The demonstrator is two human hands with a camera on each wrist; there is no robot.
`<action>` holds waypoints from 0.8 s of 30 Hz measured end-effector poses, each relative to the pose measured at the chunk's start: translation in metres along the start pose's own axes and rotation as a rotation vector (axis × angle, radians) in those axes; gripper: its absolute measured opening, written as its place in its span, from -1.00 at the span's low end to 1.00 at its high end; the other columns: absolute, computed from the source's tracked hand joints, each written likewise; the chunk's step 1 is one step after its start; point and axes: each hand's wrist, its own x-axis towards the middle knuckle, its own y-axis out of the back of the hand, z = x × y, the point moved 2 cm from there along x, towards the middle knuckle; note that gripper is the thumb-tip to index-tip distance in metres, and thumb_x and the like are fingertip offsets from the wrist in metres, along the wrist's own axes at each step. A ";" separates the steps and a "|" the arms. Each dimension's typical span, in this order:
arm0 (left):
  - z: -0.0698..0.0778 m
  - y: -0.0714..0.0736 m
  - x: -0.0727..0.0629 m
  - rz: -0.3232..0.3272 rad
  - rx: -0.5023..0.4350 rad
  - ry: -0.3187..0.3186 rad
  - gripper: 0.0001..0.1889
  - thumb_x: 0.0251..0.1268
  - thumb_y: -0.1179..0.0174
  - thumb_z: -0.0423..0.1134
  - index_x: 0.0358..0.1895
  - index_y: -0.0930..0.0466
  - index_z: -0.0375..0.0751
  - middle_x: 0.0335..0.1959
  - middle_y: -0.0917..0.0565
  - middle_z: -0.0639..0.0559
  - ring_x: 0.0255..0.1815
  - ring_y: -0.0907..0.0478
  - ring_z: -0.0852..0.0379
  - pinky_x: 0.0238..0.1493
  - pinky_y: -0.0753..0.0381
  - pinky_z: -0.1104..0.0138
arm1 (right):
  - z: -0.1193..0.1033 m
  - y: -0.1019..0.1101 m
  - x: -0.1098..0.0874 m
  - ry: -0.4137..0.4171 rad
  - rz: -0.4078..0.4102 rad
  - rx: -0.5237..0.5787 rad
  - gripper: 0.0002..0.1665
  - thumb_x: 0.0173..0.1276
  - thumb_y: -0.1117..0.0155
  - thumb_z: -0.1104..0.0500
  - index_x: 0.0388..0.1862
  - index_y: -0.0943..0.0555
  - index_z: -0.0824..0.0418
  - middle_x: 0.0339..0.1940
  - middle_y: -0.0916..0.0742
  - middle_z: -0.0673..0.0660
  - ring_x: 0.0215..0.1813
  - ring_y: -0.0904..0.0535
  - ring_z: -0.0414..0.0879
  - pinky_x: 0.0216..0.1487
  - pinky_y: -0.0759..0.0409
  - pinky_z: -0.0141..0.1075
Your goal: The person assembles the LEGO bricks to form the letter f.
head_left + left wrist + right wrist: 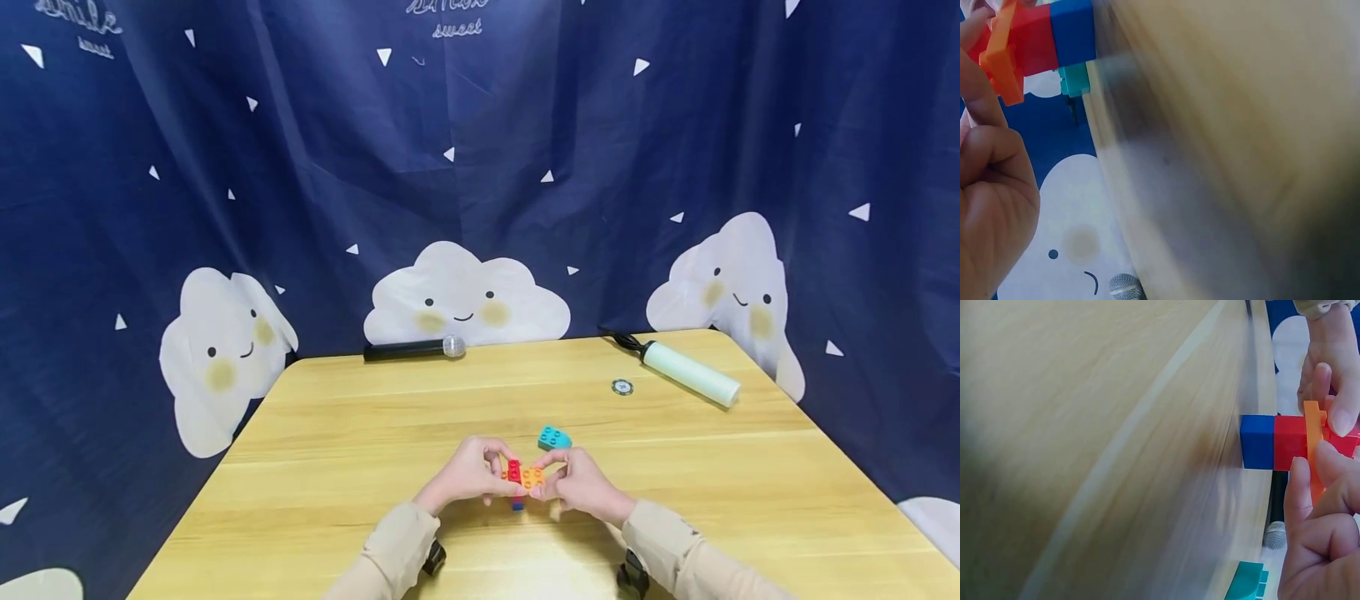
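Note:
A small stack of toy building bricks stands between both hands: a blue brick (1257,442) at the bottom, a red brick (1289,442) above it, a flat orange piece (532,477) across that, and another red brick (513,471) on top. My left hand (468,471) pinches the top red brick with thumb and fingers. From the other side, my right hand (588,487) pinches the end of the orange piece, which sticks out past the bricks. Whether the blue base touches the tabletop I cannot tell. Just beyond the hands lies a teal brick (553,438) with a rounded end.
The wooden table (337,467) carries a black microphone (408,349) at its back edge. A pale green cylinder (690,372) with a black handle lies at the back right, near a round chip (622,387). A blue curtain (465,167) hangs behind.

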 end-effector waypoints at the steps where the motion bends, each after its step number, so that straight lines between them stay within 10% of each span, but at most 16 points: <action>1: 0.000 0.000 0.000 0.000 0.000 -0.002 -0.71 -0.11 -0.49 -0.34 -0.27 -0.64 -0.29 -0.73 -0.47 0.11 -0.88 -0.39 0.26 -0.76 -0.54 0.14 | 0.000 0.000 0.000 0.000 0.000 -0.001 -0.59 0.06 -0.36 0.43 -0.07 -0.54 0.44 -0.62 -0.70 0.13 -0.76 -0.16 -0.31 -0.69 -0.18 -0.50; 24: -0.006 0.001 -0.005 0.010 -0.058 0.047 -0.69 -0.14 -0.51 -0.34 -0.29 -0.62 -0.32 -0.75 -0.47 0.11 -0.91 -0.32 0.30 -0.82 -0.35 0.45 | -0.002 -0.008 0.003 0.003 0.000 -0.011 -0.55 0.08 -0.37 0.40 -0.03 -0.50 0.48 -0.49 -0.74 0.27 -0.72 -0.26 -0.30 -0.68 -0.23 -0.51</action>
